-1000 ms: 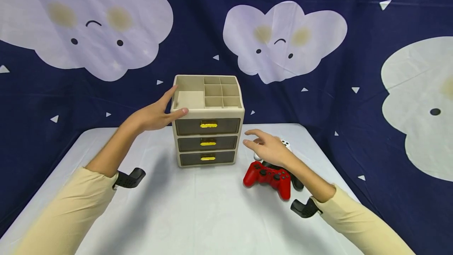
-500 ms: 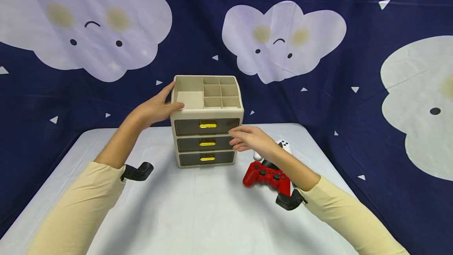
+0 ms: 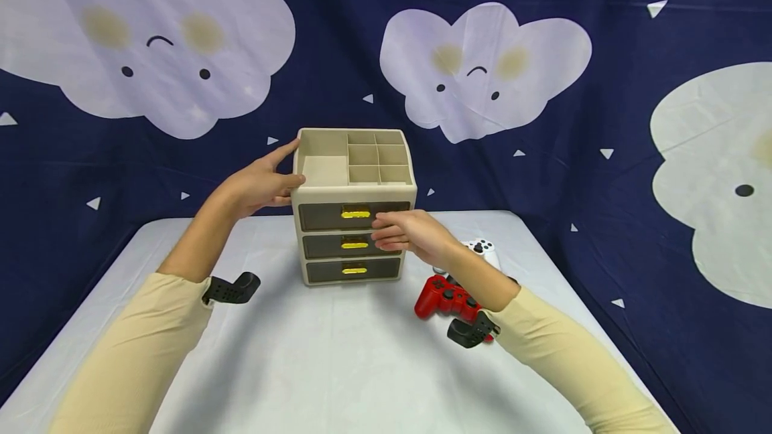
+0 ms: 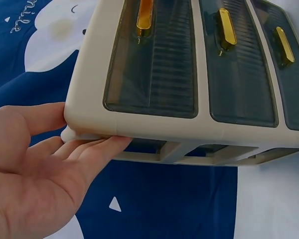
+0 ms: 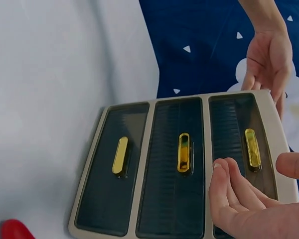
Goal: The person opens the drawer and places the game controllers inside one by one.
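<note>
A cream desktop drawer organizer [image 3: 356, 191] stands upright, with three dark see-through drawers and gold handles. My left hand [image 3: 258, 187] holds its upper left edge, thumb at the top front corner. In the left wrist view, the fingers [image 4: 97, 152] of that hand lie against the side wall. In front of the right part of the top drawer [image 3: 328, 217] is my right hand [image 3: 416, 233], fingers extended, close to the top gold handle [image 5: 252, 148]. The right wrist view shows a gap between thumb and fingertips with nothing held. All three drawers look closed.
A red game controller [image 3: 437, 295] lies right of the organizer, partly under the right forearm. Behind it lies a white controller [image 3: 482, 246]; something dark between them is mostly hidden. The organizer's top has open compartments [image 3: 378, 155]. A dark blue cloud-patterned curtain [image 3: 338, 32] hangs behind the white table [image 3: 338, 353].
My right hand has moved left from beside the organizer to the front of its top drawer. My left hand has settled closer on the upper left edge. The drawers have stayed closed.
</note>
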A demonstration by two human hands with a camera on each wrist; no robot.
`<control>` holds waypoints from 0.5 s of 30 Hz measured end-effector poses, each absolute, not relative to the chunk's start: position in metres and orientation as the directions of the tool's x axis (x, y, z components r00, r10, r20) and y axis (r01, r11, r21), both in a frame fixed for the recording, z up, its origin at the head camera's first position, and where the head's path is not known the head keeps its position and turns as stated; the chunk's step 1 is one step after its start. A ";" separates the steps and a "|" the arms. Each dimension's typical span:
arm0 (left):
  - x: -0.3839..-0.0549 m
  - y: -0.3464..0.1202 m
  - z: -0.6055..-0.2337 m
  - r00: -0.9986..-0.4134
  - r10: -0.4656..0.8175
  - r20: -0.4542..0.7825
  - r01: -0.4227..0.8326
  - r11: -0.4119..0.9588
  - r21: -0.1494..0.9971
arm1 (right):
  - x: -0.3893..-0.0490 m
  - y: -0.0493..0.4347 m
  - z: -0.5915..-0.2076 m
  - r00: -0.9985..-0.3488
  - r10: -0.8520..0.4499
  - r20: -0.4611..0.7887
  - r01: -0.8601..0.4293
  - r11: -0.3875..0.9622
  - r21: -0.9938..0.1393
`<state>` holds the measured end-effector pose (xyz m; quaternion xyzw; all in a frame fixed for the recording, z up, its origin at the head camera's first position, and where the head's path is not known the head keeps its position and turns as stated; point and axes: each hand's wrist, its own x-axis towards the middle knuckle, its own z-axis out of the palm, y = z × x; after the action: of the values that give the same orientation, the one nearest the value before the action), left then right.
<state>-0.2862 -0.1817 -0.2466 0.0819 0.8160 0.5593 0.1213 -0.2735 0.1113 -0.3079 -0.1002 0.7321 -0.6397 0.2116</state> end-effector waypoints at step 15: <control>-0.286 -0.187 -0.251 -0.965 0.250 -0.079 0.007 0.326 0.945 | -0.284 0.088 -0.311 -0.918 -0.353 -0.182 0.178 0.045 -0.983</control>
<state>-0.2862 -0.1875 -0.2508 0.0796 0.8073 0.5751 0.1058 -0.2845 0.0877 -0.3107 -0.0628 0.6967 -0.6882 0.1926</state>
